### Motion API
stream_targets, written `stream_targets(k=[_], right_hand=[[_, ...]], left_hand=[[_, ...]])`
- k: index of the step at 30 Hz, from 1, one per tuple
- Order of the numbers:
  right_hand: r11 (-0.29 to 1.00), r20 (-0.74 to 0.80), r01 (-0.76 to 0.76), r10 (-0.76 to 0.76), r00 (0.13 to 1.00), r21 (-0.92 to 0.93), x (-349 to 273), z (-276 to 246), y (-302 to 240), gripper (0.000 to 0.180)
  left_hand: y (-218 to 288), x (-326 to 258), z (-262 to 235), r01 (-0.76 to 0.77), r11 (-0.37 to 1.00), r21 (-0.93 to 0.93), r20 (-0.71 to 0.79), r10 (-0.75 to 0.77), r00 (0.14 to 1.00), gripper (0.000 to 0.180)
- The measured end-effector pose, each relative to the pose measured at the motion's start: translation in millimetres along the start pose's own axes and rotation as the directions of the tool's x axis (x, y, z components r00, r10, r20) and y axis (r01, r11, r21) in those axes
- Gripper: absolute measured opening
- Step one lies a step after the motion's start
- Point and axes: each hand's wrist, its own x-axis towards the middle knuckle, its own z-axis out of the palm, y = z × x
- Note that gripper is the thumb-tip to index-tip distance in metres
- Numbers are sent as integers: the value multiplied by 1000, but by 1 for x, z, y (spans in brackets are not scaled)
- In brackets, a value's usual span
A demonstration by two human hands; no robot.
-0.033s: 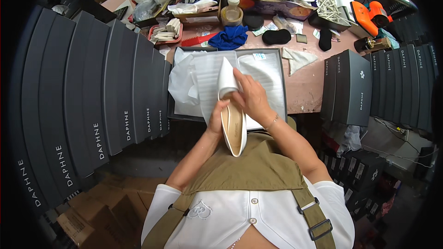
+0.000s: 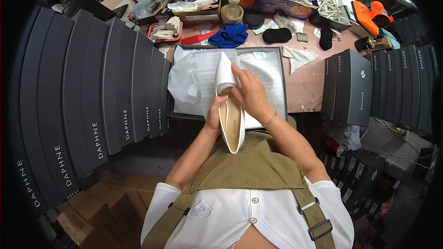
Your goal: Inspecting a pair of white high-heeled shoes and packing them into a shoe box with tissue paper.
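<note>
A white pointed flat shoe point(image 2: 224, 74) with a beige insole is held over an open shoe box point(image 2: 284, 85), its toe pointing away from me. My left hand point(image 2: 214, 115) is closed around the shoe's left side, thumb at the opening's edge. On the other side, my right hand point(image 2: 252, 94) grips the toe part, fingers along its outer right side and thumb by the opening. White tissue paper point(image 2: 184, 78) lies spread in the box and over its left edge. A small white and blue label point(image 2: 260, 55) rests on the paper at the far right.
Tall rows of dark shoe boxes point(image 2: 94, 87) stand at left, and more boxes point(image 2: 353, 87) at right. Behind the open box lie a blue cloth point(image 2: 229, 36), black pads point(image 2: 277, 36), a bottle point(image 2: 232, 11) and a pale cloth point(image 2: 299, 58). An orange tool point(image 2: 365, 18) sits far right.
The shoe and both hands have shifted slightly away from me and to the left. The grip on the shoe looks the same.
</note>
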Motion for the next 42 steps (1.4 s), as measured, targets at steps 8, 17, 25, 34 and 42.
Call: stream_targets(k=[8, 17, 25, 34, 42], right_hand=[[916, -69, -19, 51, 996, 401, -10, -17, -12, 92], [103, 594, -657, 340, 729, 747, -57, 14, 13, 40], [-215, 665, -630, 210, 717, 747, -80, -7, 45, 45], [-352, 583, -512, 130, 802, 784, -95, -16, 42, 59], [-305, 545, -468, 258, 798, 829, -84, -19, 36, 60]], left_hand=[[63, 18, 20, -127, 951, 283, 241, 58, 969, 66], [17, 46, 6, -267, 932, 244, 95, 251, 963, 64], [8, 55, -77, -73, 314, 947, -53, 377, 925, 50], [-47, 122, -80, -65, 636, 769, -233, 374, 898, 43], [-14, 95, -67, -192, 341, 920, -1, 493, 870, 38]])
